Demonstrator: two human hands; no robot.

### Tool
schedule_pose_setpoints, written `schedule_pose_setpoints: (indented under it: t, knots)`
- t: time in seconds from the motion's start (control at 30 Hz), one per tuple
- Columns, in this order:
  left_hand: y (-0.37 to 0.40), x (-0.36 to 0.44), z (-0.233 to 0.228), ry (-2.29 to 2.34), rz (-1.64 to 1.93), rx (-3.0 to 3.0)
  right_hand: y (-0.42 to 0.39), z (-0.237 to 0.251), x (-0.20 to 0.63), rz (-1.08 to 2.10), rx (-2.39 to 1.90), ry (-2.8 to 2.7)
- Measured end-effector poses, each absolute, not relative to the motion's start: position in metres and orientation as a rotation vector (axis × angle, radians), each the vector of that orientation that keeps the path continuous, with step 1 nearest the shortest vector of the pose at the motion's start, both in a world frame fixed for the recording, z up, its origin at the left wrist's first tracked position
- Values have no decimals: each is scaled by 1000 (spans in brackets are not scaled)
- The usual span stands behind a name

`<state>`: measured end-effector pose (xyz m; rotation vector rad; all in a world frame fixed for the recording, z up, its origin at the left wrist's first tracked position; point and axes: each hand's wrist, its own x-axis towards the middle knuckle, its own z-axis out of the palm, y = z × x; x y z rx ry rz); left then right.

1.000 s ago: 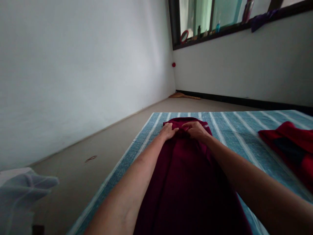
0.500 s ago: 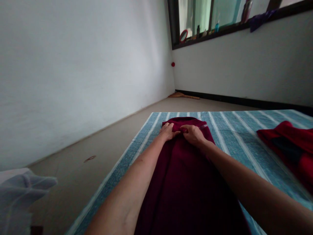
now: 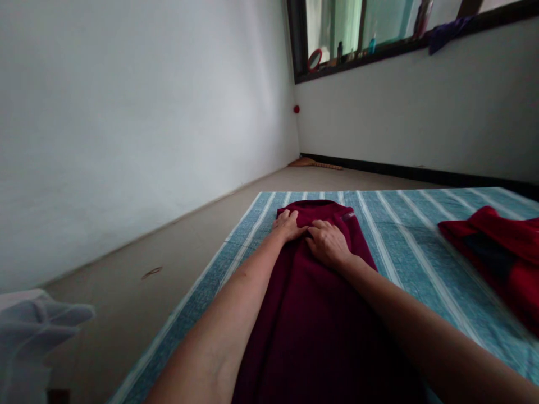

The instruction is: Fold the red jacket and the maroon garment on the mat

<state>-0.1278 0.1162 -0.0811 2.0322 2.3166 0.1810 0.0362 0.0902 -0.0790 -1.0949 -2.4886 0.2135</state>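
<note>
The maroon garment (image 3: 307, 314) lies lengthwise on the blue-and-white striped cloth (image 3: 248, 255), left of the red garment (image 3: 505, 241); it is long and narrow, with a rounded far edge, a lengthwise crease on its left and a small pale mark near the far right corner; the left hand (image 3: 287, 225) rests on it partly open, thumb spread; the right hand (image 3: 329, 242) lies beside it, fingers half-curled on the fabric, whether pinching I cannot tell.

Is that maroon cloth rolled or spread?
Spread lengthwise: the maroon garment lies long beneath both hands; whether its sides are folded, cannot tell.
</note>
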Motion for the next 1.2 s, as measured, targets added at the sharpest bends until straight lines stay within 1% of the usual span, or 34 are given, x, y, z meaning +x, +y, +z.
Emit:
schedule_pose_setpoints:
  t: [0.2, 0.4, 0.73, 0.97, 1.2]
  knots:
    - [117, -122, -84, 2417, 197, 1995, 94, -81, 35, 194, -970, -2613]
    - [118, -120, -86, 2457, 219, 1986, 103, -82, 35, 199, -952, -2674]
    - [120, -120, -85, 2430, 150, 1987, 102, -75, 35, 244, -947, -2687]
    - [124, -124, -86, 2461, 282, 1970, 98, -88, 36, 272, -964, -2746]
    - [119, -133, -81, 2485, 402, 2017, 97, -86, 35, 278, -972, -2777]
